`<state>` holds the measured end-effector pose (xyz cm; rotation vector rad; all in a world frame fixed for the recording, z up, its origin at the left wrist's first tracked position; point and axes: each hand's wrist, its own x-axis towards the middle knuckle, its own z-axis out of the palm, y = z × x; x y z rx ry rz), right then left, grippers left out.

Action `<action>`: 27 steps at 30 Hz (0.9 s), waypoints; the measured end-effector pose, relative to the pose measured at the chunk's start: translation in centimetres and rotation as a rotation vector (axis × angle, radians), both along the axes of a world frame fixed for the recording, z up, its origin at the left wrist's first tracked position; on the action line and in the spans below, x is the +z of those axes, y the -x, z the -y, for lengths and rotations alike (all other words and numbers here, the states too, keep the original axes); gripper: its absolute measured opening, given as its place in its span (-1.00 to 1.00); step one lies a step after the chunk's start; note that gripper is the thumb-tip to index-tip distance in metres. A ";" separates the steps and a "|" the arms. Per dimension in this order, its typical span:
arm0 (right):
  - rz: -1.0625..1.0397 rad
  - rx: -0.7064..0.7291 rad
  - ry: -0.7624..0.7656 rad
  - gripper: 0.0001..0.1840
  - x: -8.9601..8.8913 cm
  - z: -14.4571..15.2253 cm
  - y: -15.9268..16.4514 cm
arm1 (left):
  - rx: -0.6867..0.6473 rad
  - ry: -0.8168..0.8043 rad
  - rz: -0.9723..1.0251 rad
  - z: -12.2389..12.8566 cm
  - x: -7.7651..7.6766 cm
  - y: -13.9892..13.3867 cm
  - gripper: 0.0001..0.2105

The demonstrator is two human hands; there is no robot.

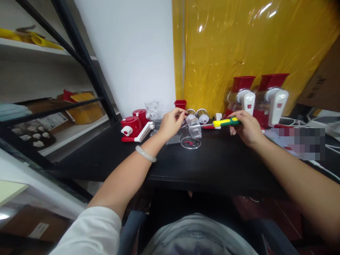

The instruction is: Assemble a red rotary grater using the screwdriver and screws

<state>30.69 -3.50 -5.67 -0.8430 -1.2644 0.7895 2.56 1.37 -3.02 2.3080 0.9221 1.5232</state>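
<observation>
In my right hand (248, 127) is a screwdriver (225, 122) with a yellow and green handle. Its metal shaft points left and reaches a clear plastic housing (195, 128), whose round rim (190, 142) rests on the black table. My left hand (172, 122) is at the housing's left side, thumb and fingertips pinched together. Whatever lies between those fingertips is too small to make out. Just behind the housing lie two metal grater drums (202, 115). A red hopper (180, 104) stands behind my left fingertips.
Red grater bases (131, 127) with a white crank (145, 131) and a clear part (153, 108) stand on the left. Two assembled rotary graters (273, 99) stand at the right, near white cables (294, 121). A shelf rack (90, 102) borders the table (212, 159).
</observation>
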 end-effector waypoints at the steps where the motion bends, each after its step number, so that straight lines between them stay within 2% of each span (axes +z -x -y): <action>1: 0.014 0.001 -0.004 -0.88 0.0 0.0 0.0 | 0.001 0.000 -0.002 0.0 0.0 0.0 -0.89; 10: 0.081 -0.075 -0.011 -0.70 0.0 0.3 0.3 | -0.020 0.005 0.021 0.0 0.0 -0.1 -0.90; 16: 0.045 -0.039 0.019 -0.73 -0.1 0.0 0.2 | -0.032 0.000 0.031 -0.1 -0.1 -0.1 -0.91; 21: -0.069 0.006 0.045 -0.86 0.1 0.2 0.3 | -0.022 0.001 0.020 0.0 0.0 -0.1 -0.91; 27: -0.060 0.044 -0.014 -0.90 0.1 0.0 0.2 | -0.017 0.009 0.020 0.0 -0.1 0.0 -0.91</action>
